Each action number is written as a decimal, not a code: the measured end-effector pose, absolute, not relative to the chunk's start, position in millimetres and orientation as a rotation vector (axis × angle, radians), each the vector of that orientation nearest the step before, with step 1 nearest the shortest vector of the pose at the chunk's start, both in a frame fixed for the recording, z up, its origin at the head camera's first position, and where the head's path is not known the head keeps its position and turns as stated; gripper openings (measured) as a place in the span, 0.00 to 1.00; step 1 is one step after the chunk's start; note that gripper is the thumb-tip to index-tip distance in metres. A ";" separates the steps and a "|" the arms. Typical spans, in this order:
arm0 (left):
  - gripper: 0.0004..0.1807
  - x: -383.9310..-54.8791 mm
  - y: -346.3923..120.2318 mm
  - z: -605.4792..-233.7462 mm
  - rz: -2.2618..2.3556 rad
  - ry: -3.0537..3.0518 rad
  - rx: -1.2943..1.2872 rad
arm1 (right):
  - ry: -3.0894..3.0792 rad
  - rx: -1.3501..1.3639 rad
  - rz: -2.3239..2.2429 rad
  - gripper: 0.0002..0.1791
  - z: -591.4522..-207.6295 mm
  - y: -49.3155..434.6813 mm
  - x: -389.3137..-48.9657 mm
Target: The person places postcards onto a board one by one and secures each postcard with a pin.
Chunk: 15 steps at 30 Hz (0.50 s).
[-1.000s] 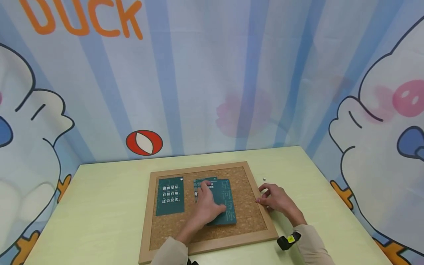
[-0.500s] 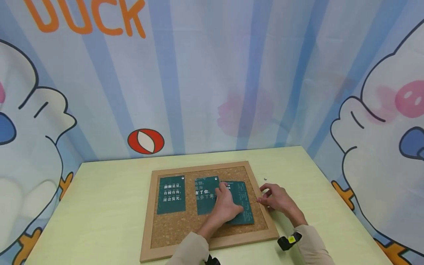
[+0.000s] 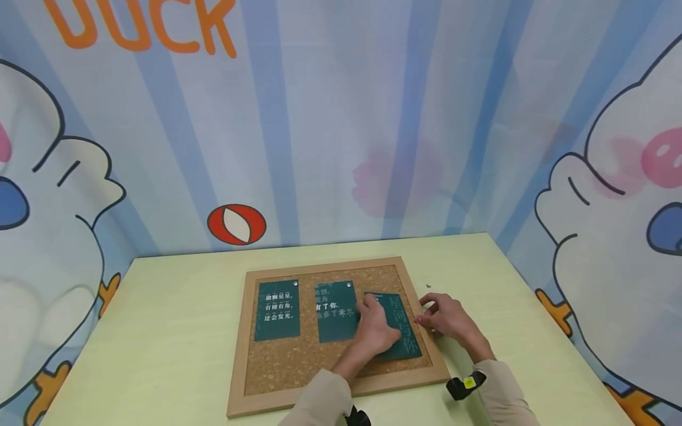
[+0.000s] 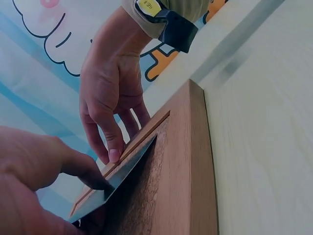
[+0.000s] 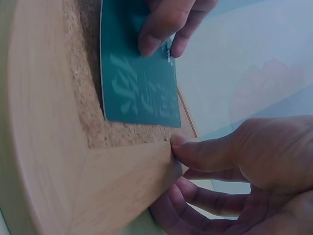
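Note:
My left hand (image 3: 375,332) pinches a green card (image 3: 408,343) with pale lettering by its left part, over the right side of a wood-framed cork board (image 3: 290,370). In the left wrist view the card (image 4: 128,171) is tilted, its edge raised off the cork. My right hand (image 3: 452,319) grips the board's right frame edge; the right wrist view has its thumb (image 5: 208,154) on the wooden frame (image 5: 122,178), the other fingers curled at the outer side. Two similar cards, a left one (image 3: 266,327) and a middle one (image 3: 333,330), lie on the cork, each with a small pin at its upper right corner.
A small silvery pin (image 3: 428,286) lies on the pale yellow table (image 3: 176,331), just beyond the board's right edge. Behind the table hangs a blue-and-white striped cloth (image 3: 330,118) with cartoon ducks, which also closes off both sides.
My left hand has slid the green card rightward from over the middle card, uncovering it, to the right part of the cork. The right hand has stayed on the frame.

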<state>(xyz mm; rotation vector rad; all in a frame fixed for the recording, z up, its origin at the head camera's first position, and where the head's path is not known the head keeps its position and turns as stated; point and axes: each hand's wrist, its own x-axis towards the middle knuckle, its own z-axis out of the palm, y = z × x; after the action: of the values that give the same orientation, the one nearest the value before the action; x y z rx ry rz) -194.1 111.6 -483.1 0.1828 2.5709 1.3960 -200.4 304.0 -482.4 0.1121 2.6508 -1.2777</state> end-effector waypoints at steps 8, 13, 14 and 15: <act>0.52 -193.6 110.9 -482.4 1.095 2.672 0.234 | 2.643 0.120 -1.295 0.21 -484.2 304.1 -200.7; 0.50 -193.0 112.7 -484.6 0.970 2.785 0.273 | 2.654 0.115 -1.277 0.20 -482.9 303.9 -199.5; 0.50 -193.2 112.4 -485.2 0.954 2.805 0.284 | 2.655 0.114 -1.274 0.20 -482.8 303.7 -199.6; 0.49 -194.0 111.8 -486.0 0.944 2.822 0.296 | 2.655 0.117 -1.272 0.20 -482.7 303.6 -199.7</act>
<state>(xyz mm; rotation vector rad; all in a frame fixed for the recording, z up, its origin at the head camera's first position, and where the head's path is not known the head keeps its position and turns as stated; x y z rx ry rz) -194.0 111.8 -486.0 0.2960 2.8220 0.9435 -199.7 303.6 -482.7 0.1170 2.6551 -1.2718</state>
